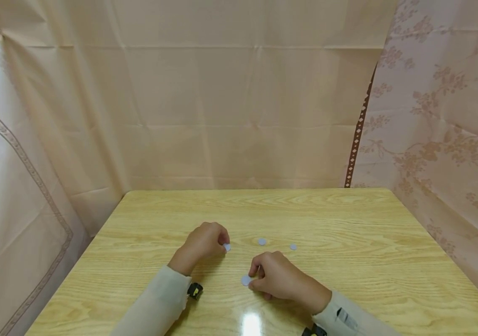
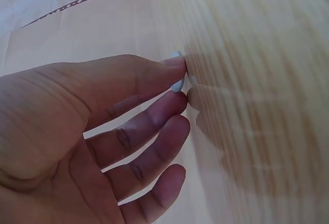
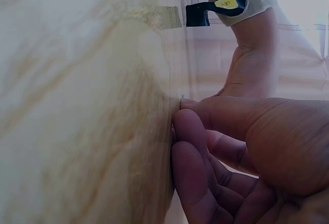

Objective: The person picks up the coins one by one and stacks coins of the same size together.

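Thumb and finger of my left hand (image 1: 205, 240) pinch a small, flat white disc (image 1: 227, 247) close over the wooden table. In the left wrist view the disc (image 2: 177, 86) stands edge-on between the fingertips, and the other fingers spread loosely below it. My right hand (image 1: 278, 277) is nearer the front, holding the right edge of a larger white disc (image 1: 245, 280) between thumb and forefinger. The right wrist view shows those fingertips (image 3: 189, 124) low against the tabletop, hiding nearly all of that disc. Two more white discs lie beyond the right hand, a middle one (image 1: 262, 241) and a right one (image 1: 293, 247).
The light wood-grain table (image 1: 348, 280) carries the discs. Behind it hangs a beige curtain (image 1: 239, 116), with a flowered cloth (image 1: 453, 140) at the right and a pale cloth (image 1: 8, 210) at the left. Both wrists wear a black camera strap (image 1: 195, 290).
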